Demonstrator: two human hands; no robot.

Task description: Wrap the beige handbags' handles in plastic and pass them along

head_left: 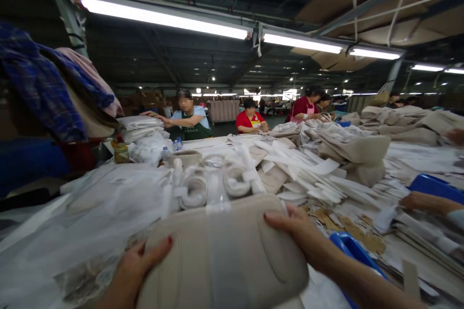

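Close in front of me is a beige padded panel [192, 251] with rounded corners and curved stitched lines. A translucent band [229, 260] runs across its middle. My left hand [139, 263] grips the near left edge, thumb on the face. On the upper right edge my right hand [299, 231] holds the panel, its thumb also on the face; the other fingers of both hands are mostly hidden behind it. Just beyond the panel lie wrapped light-coloured coils [195, 191]. To the left are beige pieces in clear plastic bags [123, 190].
White strips [319, 178] and beige pieces [366, 152] are heaped across the table. Blue bins [353, 248] stand at right, near another person's hand [422, 201]. A jar [121, 153] sits at left. Several people work beyond the table, beneath lamps [163, 18].
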